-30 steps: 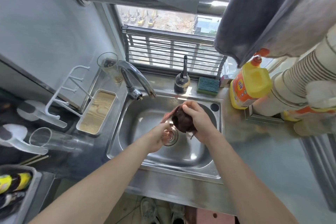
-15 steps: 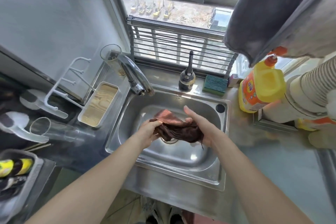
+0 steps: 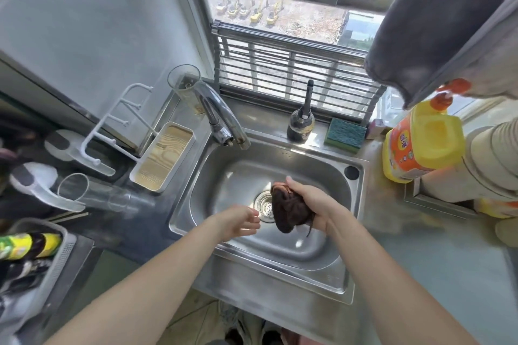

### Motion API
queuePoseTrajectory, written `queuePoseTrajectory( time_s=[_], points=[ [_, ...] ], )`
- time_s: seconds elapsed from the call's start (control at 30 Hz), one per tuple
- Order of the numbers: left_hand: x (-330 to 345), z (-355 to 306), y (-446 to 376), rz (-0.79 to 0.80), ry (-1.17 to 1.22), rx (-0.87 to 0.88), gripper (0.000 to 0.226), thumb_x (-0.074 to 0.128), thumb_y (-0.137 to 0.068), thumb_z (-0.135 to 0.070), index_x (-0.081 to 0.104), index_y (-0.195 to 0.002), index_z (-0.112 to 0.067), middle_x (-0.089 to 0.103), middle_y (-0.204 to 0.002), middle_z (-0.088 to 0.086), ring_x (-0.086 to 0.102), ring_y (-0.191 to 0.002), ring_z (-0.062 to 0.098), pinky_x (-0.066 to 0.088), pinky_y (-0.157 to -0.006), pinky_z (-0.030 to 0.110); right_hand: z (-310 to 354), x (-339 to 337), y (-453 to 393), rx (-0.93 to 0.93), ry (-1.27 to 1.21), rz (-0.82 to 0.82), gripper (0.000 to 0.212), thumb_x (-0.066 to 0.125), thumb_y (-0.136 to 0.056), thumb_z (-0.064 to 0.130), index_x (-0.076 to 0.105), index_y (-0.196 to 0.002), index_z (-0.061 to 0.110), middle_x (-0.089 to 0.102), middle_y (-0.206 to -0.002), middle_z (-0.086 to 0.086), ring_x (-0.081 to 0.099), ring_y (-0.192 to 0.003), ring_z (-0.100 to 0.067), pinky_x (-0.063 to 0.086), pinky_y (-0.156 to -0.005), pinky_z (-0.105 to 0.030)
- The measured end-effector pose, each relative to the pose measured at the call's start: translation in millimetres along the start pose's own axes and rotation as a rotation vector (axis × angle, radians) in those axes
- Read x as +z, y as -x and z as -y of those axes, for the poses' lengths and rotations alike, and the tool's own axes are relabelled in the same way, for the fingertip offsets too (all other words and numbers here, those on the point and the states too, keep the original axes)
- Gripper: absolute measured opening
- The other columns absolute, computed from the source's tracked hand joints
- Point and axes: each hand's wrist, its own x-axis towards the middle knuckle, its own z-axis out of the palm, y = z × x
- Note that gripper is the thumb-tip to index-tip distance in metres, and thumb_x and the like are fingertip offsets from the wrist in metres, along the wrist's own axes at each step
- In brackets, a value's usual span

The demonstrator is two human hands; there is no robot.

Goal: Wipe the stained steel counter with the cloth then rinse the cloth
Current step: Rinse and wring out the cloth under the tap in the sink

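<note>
Steel counter (image 3: pixel 437 274) runs along a window wall, sink (image 3: pixel 213 235) set into it, window grille behind

Progress, judged from layout: wiping looks done, visible counter right of the sink shows no obvious stain, though that patch is blurry. Rinse stage is in hand or finishing: cloth is over the basin, but no water stream visible from the tap (image 3: pixel 224 117), so can't tell if rinsing is complete. Probably a wring-out. Left to do: maybe another rinse pass, then put the cloth down

Around the basin: yellow detergent bottle (image 3: pixel 420 143) on the right ledge, green sponge (image 3: pixel 344 134) and dark dispenser bottle (image 3: pixel 301 123) behind the sink, wood-lined tray (image 3: pixel 162 157) left of the tap

Right hand (image 3: pixel 314 202) above the basin, just right of the drain strainer (image 3: pixel 265 206), fingers curled tight around the cloth (image 3: pixel 288 211)

Left hand (image 3: pixel 238 221) just beside the cloth, not touching it, fingers loosely extended, holding nothing

Cloth: dark brown, bunched into a compact wad, looks wet and dense, loose thread hanging off the lower edge; reddish fold showing at the top by the fingertips
</note>
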Motion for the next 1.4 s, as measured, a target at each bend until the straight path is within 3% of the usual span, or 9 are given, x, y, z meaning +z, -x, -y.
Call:
queuePoseTrajectory(
  time_s=[0.1, 0.23, 0.37, 0.6, 0.73, 0.87, 1.03, 1.23, 1.4],
  points=[
    [9.3, 9.8, -5.1, -0.018, -0.062, -0.012, 0.027, 0.047, -0.086, 0.011, 0.061, -0.103, -0.004, 0.059, -0.097, 0.014, 0.062, -0.085, 0.019, 0.059, -0.067, 0.023, 7.8, -1.4, 0.2, -0.076, -0.104, 0.189, 0.033, 0.069, -0.097, 0.036, 0.072, -0.101, 0.003, 0.074, -0.083, -0.012, 0.072, -0.065, -0.017, 0.058, -0.055, -0.026],
    [18.4, 1.8, 5.0, 0.046, 0.029, 0.11, 0.035, 0.063, -0.078, -0.019, 0.064, -0.113, -0.021, 0.068, -0.103, -0.006, 0.058, -0.101, 0.005, 0.045, -0.103, 0.037, 12.2, -6.2, -2.0, -0.119, 0.012, 0.326, 0.061, 0.083, -0.078, 0.021, 0.064, -0.13, -0.006, 0.068, -0.112, -0.023, 0.068, -0.092, -0.029, 0.056, -0.082, -0.037],
    [14.2, -15.3, 3.3, 0.075, 0.351, 0.331, 0.04, 0.065, -0.083, -0.031, 0.066, -0.122, -0.022, 0.073, -0.11, -0.005, 0.063, -0.104, 0.008, 0.042, -0.093, 0.032, 9.7, -10.3, -8.2, -0.092, -0.007, 0.261, 0.045, 0.075, -0.087, 0.032, 0.072, -0.125, 0.008, 0.067, -0.123, -0.028, 0.062, -0.108, -0.036, 0.046, -0.098, -0.045],
    [-15.8, -29.2, 0.7, -0.146, 0.477, 0.426, 0.011, 0.057, -0.094, -0.007, 0.065, -0.094, -0.015, 0.067, -0.083, 0.01, 0.063, -0.074, 0.022, 0.054, -0.072, 0.038, 3.3, -24.2, -4.8, -0.232, 0.012, -0.024, 0.032, 0.059, -0.102, 0.043, 0.076, -0.116, 0.02, 0.074, -0.092, -0.013, 0.065, -0.055, -0.024, 0.045, -0.04, -0.024],
    [-35.3, -26.6, 3.0, -0.246, 0.236, 0.445, 0.014, 0.071, -0.093, -0.012, 0.058, -0.099, -0.012, 0.064, -0.093, 0.013, 0.064, -0.072, 0.024, 0.058, -0.056, 0.036, -1.6, -35.5, -5.8, -0.394, 0.089, -0.359, 0.033, 0.056, -0.103, 0.046, 0.08, -0.096, 0.024, 0.079, -0.093, -0.008, 0.072, -0.075, -0.03, 0.058, -0.059, -0.038],
    [-52.1, -23.4, 10.7, -0.404, -0.206, 0.513, 0.046, 0.083, -0.084, -0.027, 0.053, -0.114, -0.01, 0.061, -0.103, 0.002, 0.062, -0.086, 0.012, 0.053, -0.072, 0.029, -4.4, -42.6, -6.9, -0.48, 0.149, -0.545, 0.035, 0.06, -0.101, 0.032, 0.076, -0.077, 0.013, 0.068, -0.082, -0.003, 0.063, -0.088, -0.022, 0.046, -0.083, -0.036],
    [-61.9, -37.8, 27.5, -0.286, 0.055, 0.546, 0.027, 0.063, -0.1, -0.012, 0.049, -0.122, -0.007, 0.062, -0.1, 0.019, 0.066, -0.068, 0.024, 0.059, -0.053, 0.025, -2.3, -37.7, 3.2, -0.47, 0.014, -0.569, 0.029, 0.057, -0.102, 0.025, 0.071, -0.077, 0.019, 0.063, -0.079, -0.001, 0.059, -0.08, -0.018, 0.048, -0.076, -0.024],
    [-68.0, -44.5, 24.4, -0.347, 0.082, 0.693, 0.02, 0.053, -0.106, -0.012, 0.066, -0.119, -0.019, 0.066, -0.097, 0.013, 0.067, -0.081, 0.025, 0.06, -0.08, 0.042, -7.6, -39.4, -1.8, -0.49, 0.245, -0.706, 0.022, 0.058, -0.102, 0.021, 0.054, -0.122, 0.027, 0.067, -0.089, 0.008, 0.063, -0.082, -0.013, 0.049, -0.073, -0.031],
    [-66.4, -52.2, 34.5, -0.237, 0.131, 0.719, 0.029, 0.044, -0.108, -0.009, 0.071, -0.11, -0.019, 0.067, -0.103, 0.019, 0.065, -0.089, 0.027, 0.059, -0.082, 0.033, 2.4, -50.3, -4.8, -0.494, 0.353, -0.644, 0.032, 0.051, -0.1, 0.012, 0.075, -0.085, 0.027, 0.072, -0.097, 0.004, 0.065, -0.102, -0.022, 0.047, -0.085, -0.032]
  ],
)
